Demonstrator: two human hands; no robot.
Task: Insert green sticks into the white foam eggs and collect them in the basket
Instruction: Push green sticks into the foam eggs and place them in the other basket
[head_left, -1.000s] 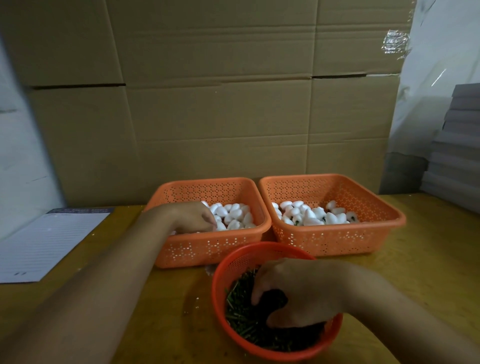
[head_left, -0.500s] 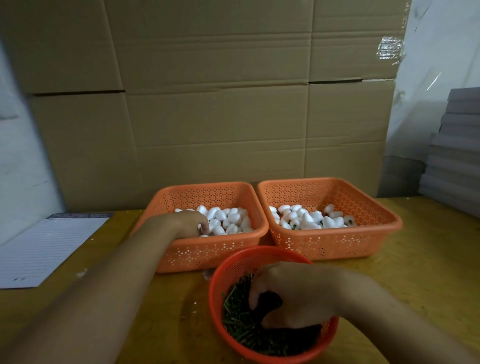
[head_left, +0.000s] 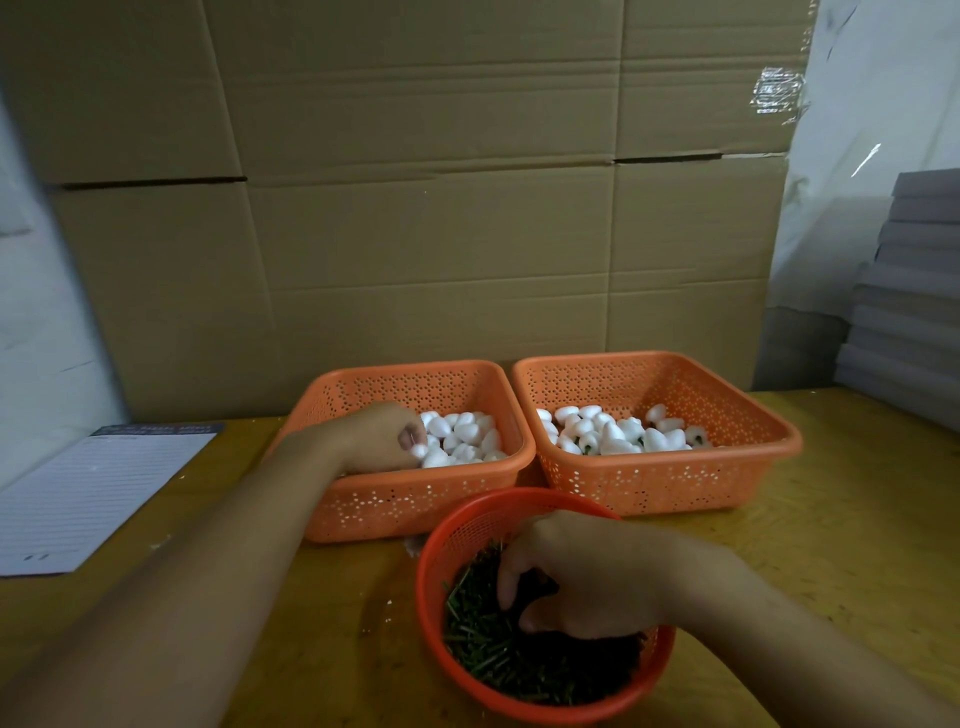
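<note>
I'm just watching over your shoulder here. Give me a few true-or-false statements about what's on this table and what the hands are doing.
1. The left hand is inside the left basket of white foam eggs. True.
2. The right hand rests flat on the table. False: it reaches into the round red basket of green sticks.
3. The right basket is empty. False: it holds eggs, some showing green.
4. A lined sheet lies at the left. True.

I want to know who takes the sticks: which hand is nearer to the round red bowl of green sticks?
Right. The right hand reaches down inside the round red bowl among the green sticks; the left hand is farther back, in the left orange basket.
</note>
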